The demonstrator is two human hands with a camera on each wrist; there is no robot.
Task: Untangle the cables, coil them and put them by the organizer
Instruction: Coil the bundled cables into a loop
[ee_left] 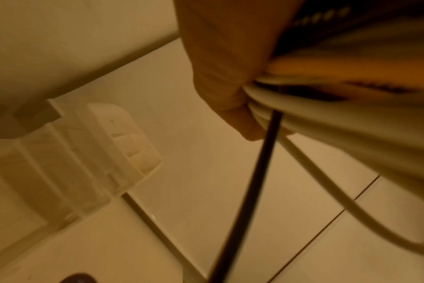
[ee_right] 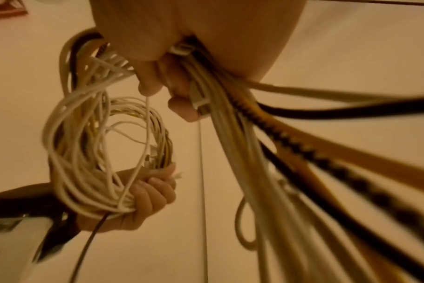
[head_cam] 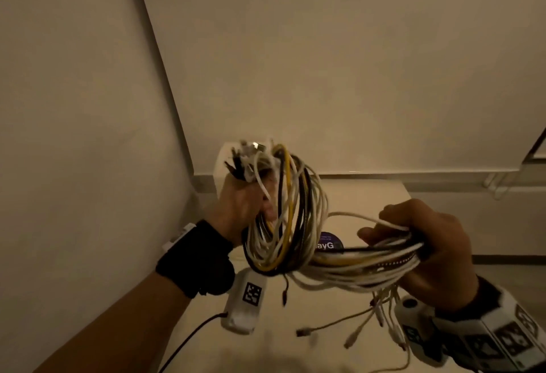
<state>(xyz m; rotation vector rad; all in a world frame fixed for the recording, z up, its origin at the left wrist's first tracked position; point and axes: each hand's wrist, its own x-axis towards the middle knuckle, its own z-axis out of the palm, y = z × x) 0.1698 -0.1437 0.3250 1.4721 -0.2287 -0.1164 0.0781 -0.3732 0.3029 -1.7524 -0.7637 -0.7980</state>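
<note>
- The cable bundle (head_cam: pixel 283 213), mostly white leads with a yellow, a black and a black-and-white braided one among them, is held in the air above the white table (head_cam: pixel 369 195), wound into a loose coil.
- From the coil a thick run of the same cables stretches sideways to the right; its plug ends (head_cam: pixel 381 313) dangle below that hand, clear of the tabletop as far as one can tell.
- The white organizer (ee_left: pixel 90 153), a compartmented plastic box, stands at the table's far left corner against the wall; what its compartments hold cannot be made out.
- The left hand (head_cam: pixel 245 204) is raised, fist upright, fingers wrapped tight round the coil's top, with connector ends sticking up out of it.
- The right hand (head_cam: pixel 428 242) is lower and to the right, back upward, fingers curled round the stretched run of cables.
- A round purple sticker (head_cam: pixel 329 241) lies on the table behind the coil.
</note>
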